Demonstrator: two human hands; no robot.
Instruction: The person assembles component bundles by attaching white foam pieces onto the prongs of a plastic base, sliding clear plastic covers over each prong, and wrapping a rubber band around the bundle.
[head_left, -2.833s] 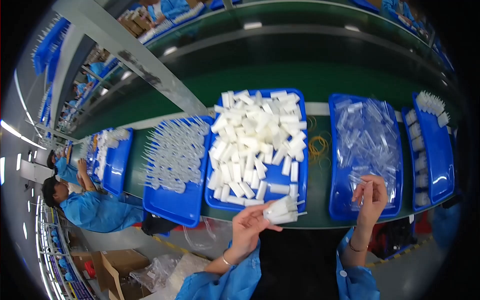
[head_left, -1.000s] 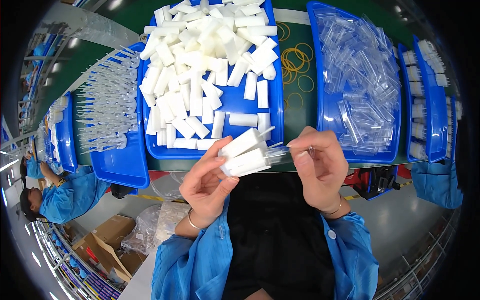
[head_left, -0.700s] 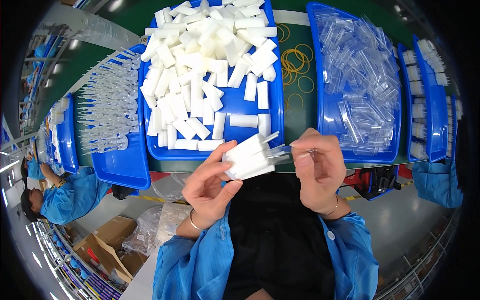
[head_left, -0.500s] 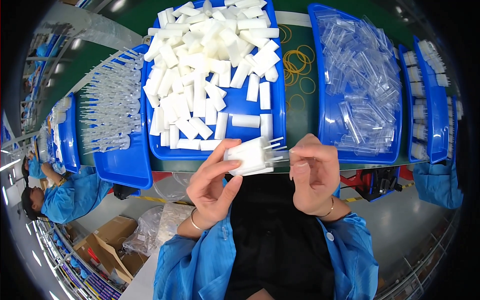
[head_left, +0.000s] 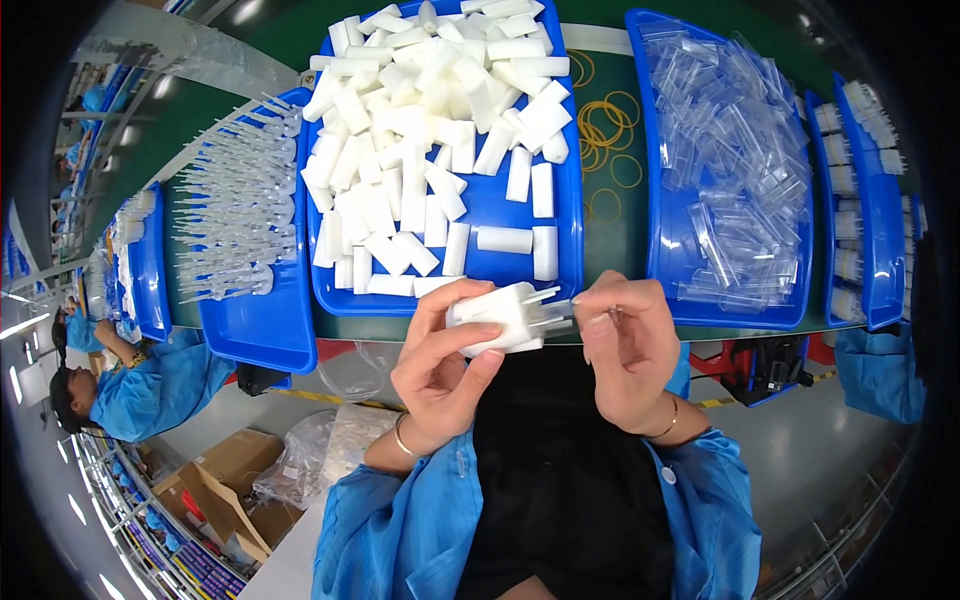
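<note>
Clasping white foam cyl bundle point(head_left: 503, 316) in L hand point(head_left: 440, 365), w/ thin stems point(head_left: 544, 295) out to R; pinching clear plastic sleeve point(head_left: 556, 312) by stem tips w/ R hand point(head_left: 632, 350); beyond, to R of grip, blue tray point(head_left: 672, 248) w/ loose clear pcs point(head_left: 730, 140)

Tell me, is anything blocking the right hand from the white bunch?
Nothing visible blocks the right hand from the white bunch in the left hand. Just its thin stems and what looks like clear plastic poke into the gap.
</note>
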